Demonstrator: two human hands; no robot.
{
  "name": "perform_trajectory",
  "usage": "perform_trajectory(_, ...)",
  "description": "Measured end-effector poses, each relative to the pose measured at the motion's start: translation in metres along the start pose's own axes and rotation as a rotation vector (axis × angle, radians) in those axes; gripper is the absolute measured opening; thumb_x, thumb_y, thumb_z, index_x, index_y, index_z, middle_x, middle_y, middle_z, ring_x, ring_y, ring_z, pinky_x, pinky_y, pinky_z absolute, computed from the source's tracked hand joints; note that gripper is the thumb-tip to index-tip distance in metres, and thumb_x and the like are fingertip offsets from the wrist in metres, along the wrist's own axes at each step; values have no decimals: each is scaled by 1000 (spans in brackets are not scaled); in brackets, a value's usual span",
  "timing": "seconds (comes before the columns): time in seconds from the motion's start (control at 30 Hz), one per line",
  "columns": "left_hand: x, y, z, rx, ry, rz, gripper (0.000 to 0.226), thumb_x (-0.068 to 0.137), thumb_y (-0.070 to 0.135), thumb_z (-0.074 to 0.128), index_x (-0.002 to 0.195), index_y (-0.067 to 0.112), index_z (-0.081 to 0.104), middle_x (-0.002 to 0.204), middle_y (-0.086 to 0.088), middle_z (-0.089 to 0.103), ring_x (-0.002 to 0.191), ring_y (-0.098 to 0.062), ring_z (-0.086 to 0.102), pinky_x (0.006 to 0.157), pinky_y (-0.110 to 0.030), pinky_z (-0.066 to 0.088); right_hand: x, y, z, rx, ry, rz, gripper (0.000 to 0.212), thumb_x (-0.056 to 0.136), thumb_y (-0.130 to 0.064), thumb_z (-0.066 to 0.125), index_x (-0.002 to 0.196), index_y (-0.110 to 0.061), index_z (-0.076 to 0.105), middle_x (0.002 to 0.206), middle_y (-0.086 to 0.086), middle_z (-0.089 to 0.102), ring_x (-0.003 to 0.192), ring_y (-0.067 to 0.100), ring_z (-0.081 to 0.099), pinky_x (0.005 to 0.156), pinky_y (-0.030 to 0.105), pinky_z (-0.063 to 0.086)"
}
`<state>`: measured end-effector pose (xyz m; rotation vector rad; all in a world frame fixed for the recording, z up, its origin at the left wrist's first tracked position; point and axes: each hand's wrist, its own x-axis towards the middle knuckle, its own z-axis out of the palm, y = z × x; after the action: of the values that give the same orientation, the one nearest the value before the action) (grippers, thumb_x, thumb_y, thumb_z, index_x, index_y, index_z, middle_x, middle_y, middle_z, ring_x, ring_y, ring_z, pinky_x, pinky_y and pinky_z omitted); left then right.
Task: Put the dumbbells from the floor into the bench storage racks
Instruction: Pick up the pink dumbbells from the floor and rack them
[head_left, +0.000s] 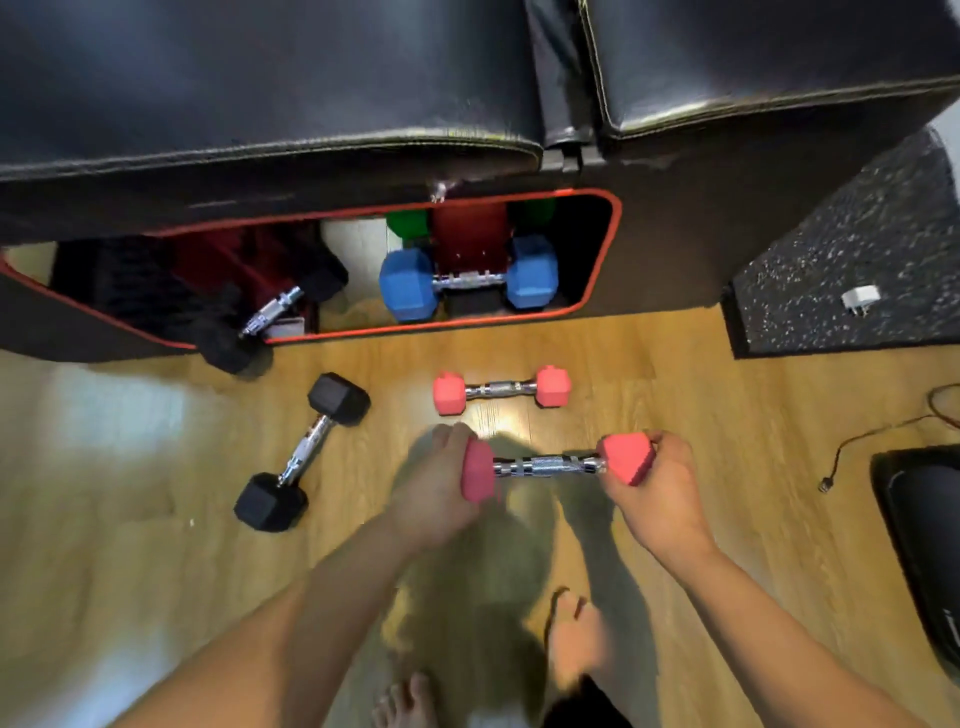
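I hold a pink dumbbell (550, 464) level above the wooden floor, my left hand (439, 488) gripping its left head and my right hand (657, 483) its right head. A second pink dumbbell (501, 389) lies on the floor just beyond it. A black dumbbell (301, 449) lies on the floor to the left. The bench (311, 104) stands ahead with a red-edged storage opening (618, 228). Inside the opening a blue dumbbell (467, 280) rests on a rack, with green heads behind it. Another black dumbbell (270, 314) leans out of the opening's left part.
A speckled black mat block (852, 260) with a small white plug (860, 300) sits at the right. A cable (872, 436) trails on the floor near a black object (924, 545) at the right edge. My bare feet (571, 639) are below the hands.
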<state>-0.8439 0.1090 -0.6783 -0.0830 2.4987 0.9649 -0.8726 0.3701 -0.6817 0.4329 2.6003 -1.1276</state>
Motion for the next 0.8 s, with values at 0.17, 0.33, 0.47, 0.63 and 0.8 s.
perform_trajectory(0.17, 49, 1, -82, -7, 89, 35, 47, 73, 27, 71, 112, 15, 47, 103, -1, 46, 90, -19, 52, 74, -29, 41, 67, -72, 15, 29, 9, -98, 59, 64, -27, 83, 112, -23, 50, 108, -5, 47, 97, 18, 54, 77, 30, 43)
perform_trajectory(0.33, 119, -27, -119, -78, 209, 102, 49, 63, 17, 70, 106, 14, 47, 101, -1, 45, 87, -14, 46, 70, -21, 36, 138, -113, 47, -16, 96, -243, 65, 70, -35, 76, 125, -18, 47, 114, -5, 42, 100, 11, 50, 81, 25, 40)
perform_trajectory(0.47, 177, -59, -125, -13, 248, 45, 47, 60, 8, 75, 93, 29, 48, 85, 9, 51, 75, -9, 54, 60, -27, 42, 188, -122, 78, -3, 112, -313, 68, 74, -34, 77, 130, -13, 45, 118, -2, 41, 104, 14, 49, 88, 28, 43)
perform_trajectory(0.63, 232, -95, -117, 31, 221, -104, 15, 73, 24, 72, 77, 19, 58, 69, 5, 54, 63, -8, 54, 49, -7, 33, 244, -125, 102, -27, 142, -413, 53, 69, -25, 75, 115, -3, 58, 107, 11, 55, 100, 26, 55, 88, 35, 48)
perform_trajectory(0.8, 255, -95, -123, 164, 256, -144, 19, 83, 25, 66, 79, 15, 49, 72, -2, 51, 72, -21, 49, 55, -17, 39, 269, -126, 113, -20, 230, -439, 50, 73, -25, 74, 115, -5, 58, 110, 13, 56, 103, 27, 54, 89, 28, 42)
